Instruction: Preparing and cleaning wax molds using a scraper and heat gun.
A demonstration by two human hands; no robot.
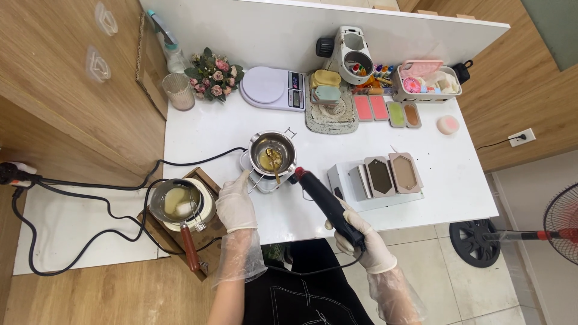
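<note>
The gloved right hand (365, 242) is gripping a black heat gun (328, 201) over the white table's (457, 180) front edge; the left hand (236, 203), fingers loose, is resting beside the small steel melting pot (272, 153).

On the white counter (421, 150): two metal melting pots (272, 151), one round white digital scale (265, 87), two brown hexagonal moulds (392, 174) right of the pots, one black heat gun (325, 198).

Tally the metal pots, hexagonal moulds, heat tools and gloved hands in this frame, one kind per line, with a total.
Metal pots: 2, one on the table, one on the burner
Hexagonal moulds: 2
Heat tool: 1, in the right hand
Gloved hands: 2, left hand by the table pot
Total: 7
</note>
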